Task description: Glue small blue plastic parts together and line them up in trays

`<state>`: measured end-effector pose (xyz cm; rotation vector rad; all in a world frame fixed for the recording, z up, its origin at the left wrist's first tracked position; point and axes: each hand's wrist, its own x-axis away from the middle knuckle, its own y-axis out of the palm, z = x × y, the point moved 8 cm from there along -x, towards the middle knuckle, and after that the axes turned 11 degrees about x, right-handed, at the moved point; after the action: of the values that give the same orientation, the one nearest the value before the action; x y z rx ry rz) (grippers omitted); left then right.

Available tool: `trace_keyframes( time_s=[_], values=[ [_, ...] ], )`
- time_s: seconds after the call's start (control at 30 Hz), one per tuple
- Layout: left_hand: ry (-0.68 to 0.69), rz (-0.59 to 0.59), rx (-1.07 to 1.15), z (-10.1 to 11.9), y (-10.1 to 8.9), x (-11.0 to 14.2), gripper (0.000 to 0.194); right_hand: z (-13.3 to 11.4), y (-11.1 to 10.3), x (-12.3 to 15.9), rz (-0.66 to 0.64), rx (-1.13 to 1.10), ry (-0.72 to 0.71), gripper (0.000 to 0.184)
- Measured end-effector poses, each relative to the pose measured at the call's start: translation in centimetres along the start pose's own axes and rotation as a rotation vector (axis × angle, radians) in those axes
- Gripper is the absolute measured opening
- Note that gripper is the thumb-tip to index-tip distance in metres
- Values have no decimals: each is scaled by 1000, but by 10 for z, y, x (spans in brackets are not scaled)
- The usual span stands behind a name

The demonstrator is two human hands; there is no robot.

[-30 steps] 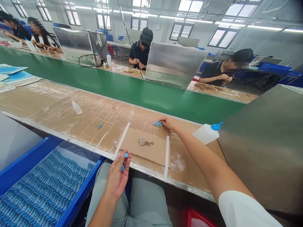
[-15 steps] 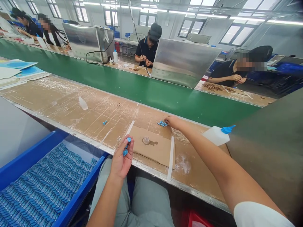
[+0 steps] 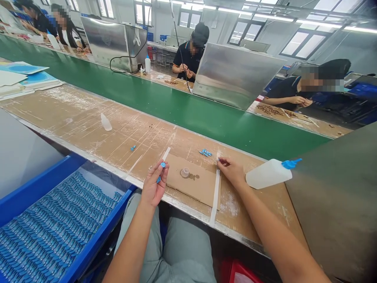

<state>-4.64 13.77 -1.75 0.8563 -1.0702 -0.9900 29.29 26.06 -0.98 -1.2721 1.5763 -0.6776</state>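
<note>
My left hand [image 3: 155, 184] is closed around several small blue round pieces [image 3: 163, 165], one between thumb and forefinger and others against the fingers. My right hand [image 3: 231, 169] is over the right strip of white tape, fingertips pinched together; whatever they hold is too small to make out. Just left of it lies a little heap of blue pieces [image 3: 205, 152]. Between my hands, a small clear cup [image 3: 185, 173] stands on a cardboard sheet [image 3: 194, 192], with dark wet-looking spots beside it.
A white squeeze bottle with a blue tip [image 3: 268, 174] lies by my right forearm. Further left are a small white bottle [image 3: 106, 122] and a few blue pieces [image 3: 133, 147]. A blue crate [image 3: 66, 164] holds rows of blue pieces. Beyond the green belt [image 3: 165, 104], co-workers sit between metal partitions.
My right hand has drawn back from the heap of blue pieces, toward me and to the right. My left hand stays near its place, its fingers closed further over the pieces. The view has shifted slightly.
</note>
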Motion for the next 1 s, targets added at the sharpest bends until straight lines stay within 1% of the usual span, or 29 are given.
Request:
trace_keyframes(
  time_s=[0.13,0.3,0.33,0.4,0.47,0.53,0.63,0.73,0.83,1.0],
  values=[
    [9,-25,-1,-7,-2,-7,24,2,3,11,-10,-49,45,29],
    [-4,-34,-27,-17,-7,-7,22,-8,-6,13,-47,-26,107,27],
    [-9,-34,-31,-19,-8,-7,23,-13,-10,15,-27,-53,128,27],
    [-24,-37,-38,-24,-9,-6,23,-27,-18,23,57,-187,163,31],
    [-38,-41,-42,-28,-11,-5,24,-49,-23,34,135,-349,153,34],
    [-46,-44,-52,-31,-13,-5,24,-77,-23,44,154,-427,77,29],
    [-38,-41,-67,-33,-16,-4,25,-118,-21,55,127,-425,-92,18],
    [-24,-19,-55,-33,-18,-4,25,-147,-17,60,85,-398,-265,14],
    [-26,9,-40,-33,-20,-3,25,-159,-11,62,58,-345,-365,15],
    [-25,-13,-60,-34,-19,-4,24,-162,-2,63,34,-268,-432,16]
  ],
)
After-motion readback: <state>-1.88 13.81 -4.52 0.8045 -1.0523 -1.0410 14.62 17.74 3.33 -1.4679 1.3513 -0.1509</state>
